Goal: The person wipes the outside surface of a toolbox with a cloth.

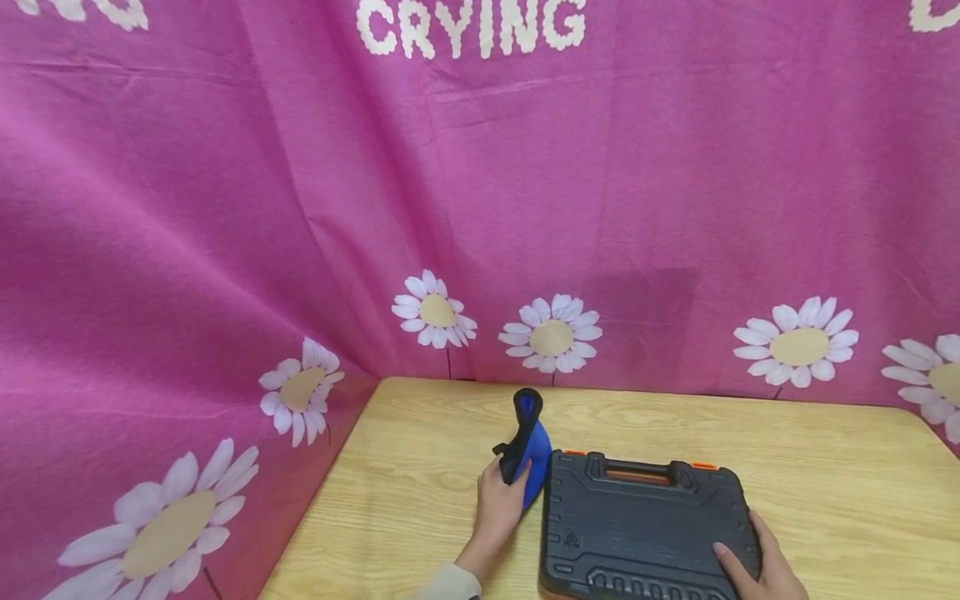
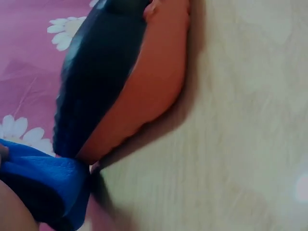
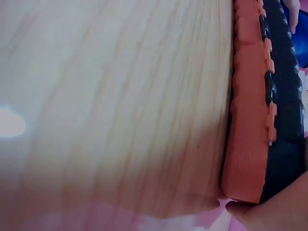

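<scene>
My left hand (image 1: 495,508) grips a blue fabric item with black trim (image 1: 538,458), perhaps a pouch, its black-edged loop pointing up. It stands against the left side of a black plastic carrying case (image 1: 645,525). Flat on the table, the case has its handle toward the far side and orange latches at its back edge. In the right wrist view its orange lower half (image 3: 248,120) shows beneath the black lid. My right hand (image 1: 765,567) holds the case's near right side, thumb on the lid and fingers around the edge. The left wrist view shows part of the blue fabric (image 2: 53,168) touching the case corner.
The pale wood table (image 1: 420,450) extends left of, behind and right of the case. A pink cloth (image 1: 525,183) with daisies and white lettering hangs behind the table's far edge and along its left side.
</scene>
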Demonstrator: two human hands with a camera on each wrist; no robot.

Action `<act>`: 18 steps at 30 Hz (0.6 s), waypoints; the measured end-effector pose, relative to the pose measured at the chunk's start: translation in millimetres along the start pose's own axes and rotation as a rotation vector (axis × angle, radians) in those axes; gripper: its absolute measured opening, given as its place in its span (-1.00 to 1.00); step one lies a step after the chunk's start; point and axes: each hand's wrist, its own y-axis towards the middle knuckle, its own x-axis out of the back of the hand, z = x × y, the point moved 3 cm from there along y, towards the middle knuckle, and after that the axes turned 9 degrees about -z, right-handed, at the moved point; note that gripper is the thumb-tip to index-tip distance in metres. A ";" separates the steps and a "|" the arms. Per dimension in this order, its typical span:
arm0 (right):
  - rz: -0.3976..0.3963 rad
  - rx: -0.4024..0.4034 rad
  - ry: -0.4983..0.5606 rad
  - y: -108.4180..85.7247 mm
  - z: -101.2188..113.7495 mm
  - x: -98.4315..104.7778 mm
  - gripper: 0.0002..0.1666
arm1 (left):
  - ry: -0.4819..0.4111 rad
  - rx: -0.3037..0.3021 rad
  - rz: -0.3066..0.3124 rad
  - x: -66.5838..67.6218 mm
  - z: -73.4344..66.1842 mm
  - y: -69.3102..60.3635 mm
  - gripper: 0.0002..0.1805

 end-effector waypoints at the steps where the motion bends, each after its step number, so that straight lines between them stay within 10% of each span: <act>1: -0.001 -0.001 0.000 -0.1 0.1 0.1 0.27 | -0.009 0.006 0.032 -2.4 0.4 -1.5 -0.83; 9: -0.012 0.006 0.003 -1.3 1.7 0.2 0.24 | -0.142 0.200 0.229 -15.6 0.3 -10.0 -0.61; 18: -0.016 0.006 0.004 -0.8 1.2 -0.2 0.24 | -0.188 0.250 0.327 -18.6 1.3 -10.4 -0.46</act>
